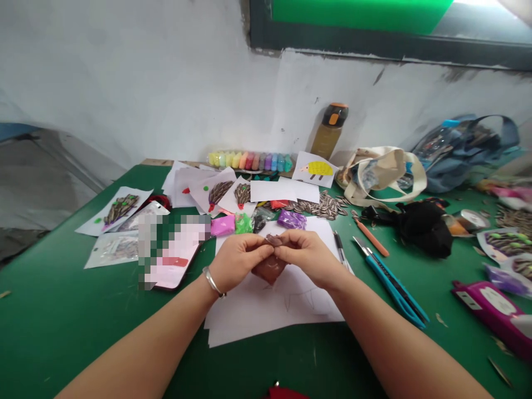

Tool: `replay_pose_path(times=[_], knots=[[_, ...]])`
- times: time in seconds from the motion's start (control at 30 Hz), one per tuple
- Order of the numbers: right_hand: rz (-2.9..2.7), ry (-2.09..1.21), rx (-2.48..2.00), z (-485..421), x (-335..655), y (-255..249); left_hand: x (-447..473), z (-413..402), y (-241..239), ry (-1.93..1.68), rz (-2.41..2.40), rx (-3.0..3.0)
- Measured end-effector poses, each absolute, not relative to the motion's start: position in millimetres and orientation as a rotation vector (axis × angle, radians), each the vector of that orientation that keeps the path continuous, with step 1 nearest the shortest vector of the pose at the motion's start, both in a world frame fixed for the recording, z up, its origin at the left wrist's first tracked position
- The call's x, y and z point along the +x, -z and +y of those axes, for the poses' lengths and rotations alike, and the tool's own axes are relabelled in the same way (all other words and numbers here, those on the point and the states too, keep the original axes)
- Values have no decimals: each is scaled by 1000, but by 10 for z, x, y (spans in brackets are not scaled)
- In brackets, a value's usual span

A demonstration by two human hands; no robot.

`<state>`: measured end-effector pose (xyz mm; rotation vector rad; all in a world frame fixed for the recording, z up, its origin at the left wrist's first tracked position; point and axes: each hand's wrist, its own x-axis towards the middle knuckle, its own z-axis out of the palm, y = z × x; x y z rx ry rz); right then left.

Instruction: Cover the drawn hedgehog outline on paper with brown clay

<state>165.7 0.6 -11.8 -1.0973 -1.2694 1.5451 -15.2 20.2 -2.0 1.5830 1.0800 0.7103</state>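
A small packet of brown modelling clay [270, 270] hangs between my two hands, over white paper sheets [249, 316]. My left hand [239, 260] pinches the packet's top edge from one side, a silver bracelet [213, 281] on its wrist. From the other side my right hand [311, 256] pinches the same edge, thumbs nearly meeting. Faint pencil lines show on the top sheet. Just beyond the hands lie packets of clay: pink [223, 225], green [244, 223], black [261, 218] and purple [292, 219].
Left lies a phone [183, 255], partly pixelated, beside clear bags [112, 250]. On the right are a blue utility knife [390, 280], an orange tool [372, 237] and a black pen [339, 244]. Sunflower seeds [322, 206], a bottle [330, 132] and a tote bag [388, 194] stand farther back.
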Motion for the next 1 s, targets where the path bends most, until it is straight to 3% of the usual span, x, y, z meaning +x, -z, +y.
replay_pose_path(times=[0.33,0.6,1.0], knots=[[-1325,-1483,-1139,-1,1665,164,-163,185,-14,-720,1086,1708],[-1248,-1529,-1051,-26,1656,100,-154,191,-10,-645,875,1339],[-1339,-1645,-980,15,1741,82,-175,179,0,-538,988,1541]])
